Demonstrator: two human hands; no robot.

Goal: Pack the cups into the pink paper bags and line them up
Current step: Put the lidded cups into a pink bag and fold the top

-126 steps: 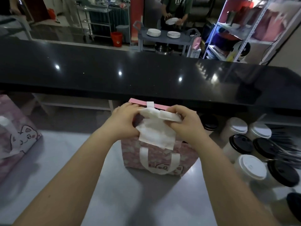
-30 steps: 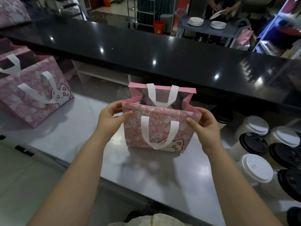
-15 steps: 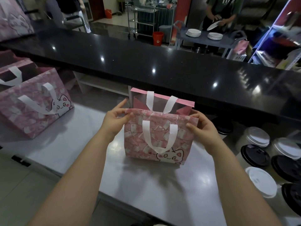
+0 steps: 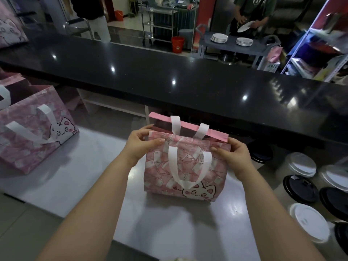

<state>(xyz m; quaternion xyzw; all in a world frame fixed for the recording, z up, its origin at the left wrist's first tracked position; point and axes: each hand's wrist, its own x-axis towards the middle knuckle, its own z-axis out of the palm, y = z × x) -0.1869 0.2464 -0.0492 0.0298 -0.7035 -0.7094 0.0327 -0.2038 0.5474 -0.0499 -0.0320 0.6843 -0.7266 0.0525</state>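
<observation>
A pink paper bag [image 4: 188, 166] with white handles and a cat drawing stands on the grey worktop [image 4: 90, 178] in front of me. My left hand [image 4: 140, 146] pinches its top left corner. My right hand [image 4: 232, 157] grips the top right corner. The bag's mouth is nearly closed, so its inside is hidden. Several lidded cups stand to the right, among them a white-lidded cup [image 4: 308, 223] and a black-lidded cup [image 4: 301, 187].
Another pink cat bag [image 4: 28, 132] stands open at the left. A raised black counter [image 4: 169, 78] runs across behind the bag. Beyond it a person handles plates at a grey cart [image 4: 231, 42], and a shelf unit [image 4: 310, 53] stands at the right.
The white paper I held over the bag is gone from view. Both hands moved to the bag's top corners and pressed its mouth narrower; the view tilted up.
</observation>
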